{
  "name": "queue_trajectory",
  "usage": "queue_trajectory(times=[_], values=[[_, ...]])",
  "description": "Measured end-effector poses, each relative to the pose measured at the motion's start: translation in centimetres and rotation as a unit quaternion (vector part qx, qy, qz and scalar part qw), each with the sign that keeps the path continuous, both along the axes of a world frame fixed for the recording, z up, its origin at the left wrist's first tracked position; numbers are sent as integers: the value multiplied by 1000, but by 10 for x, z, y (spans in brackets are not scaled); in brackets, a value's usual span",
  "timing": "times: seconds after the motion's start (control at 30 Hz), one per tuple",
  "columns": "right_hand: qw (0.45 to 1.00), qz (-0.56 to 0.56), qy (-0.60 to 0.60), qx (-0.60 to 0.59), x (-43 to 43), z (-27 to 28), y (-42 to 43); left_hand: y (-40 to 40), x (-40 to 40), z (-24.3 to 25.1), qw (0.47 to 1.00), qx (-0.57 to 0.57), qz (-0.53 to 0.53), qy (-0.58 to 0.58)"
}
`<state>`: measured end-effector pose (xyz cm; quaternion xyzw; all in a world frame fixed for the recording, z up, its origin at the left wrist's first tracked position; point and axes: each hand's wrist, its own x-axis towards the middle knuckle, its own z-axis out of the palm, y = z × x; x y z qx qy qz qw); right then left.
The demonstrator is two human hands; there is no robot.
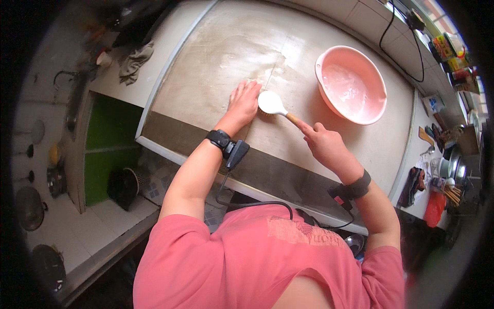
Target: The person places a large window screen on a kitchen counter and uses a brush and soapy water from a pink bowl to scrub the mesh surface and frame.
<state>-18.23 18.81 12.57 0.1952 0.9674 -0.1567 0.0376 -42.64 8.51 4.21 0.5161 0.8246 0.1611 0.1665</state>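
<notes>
Before me is a wide board (216, 58) with wet, shiny patches over its far part. My right hand (324, 145) grips the wooden handle of a scrubbing brush (271, 103) with a round white head. Its bristles face down against the board, just right of my left hand (244, 101). That left hand lies palm down on the board, holding nothing, its fingers pointing away from me. A pink plastic basin (351, 85) stands on the board to the right, with cloudy water in it.
A grey cloth (136, 63) lies on the counter at the left. Jars and packets (449, 50) line the windowsill at the far right. A wooden spatula (426, 136), chopsticks (452, 193) and a red bag (435, 208) sit on the right counter. A black cable (262, 202) hangs from my left wrist.
</notes>
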Motion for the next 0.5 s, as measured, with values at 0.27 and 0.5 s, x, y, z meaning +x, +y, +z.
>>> queue_trajectory(times=[0.27, 0.5], values=[[970, -214, -112, 35, 173, 16, 11, -17, -4, -18, 997, -37, -22, 59], [959, -283, -1, -9, 185, 0, -15, 5, -5, -6, 984, 171, -48, -8]])
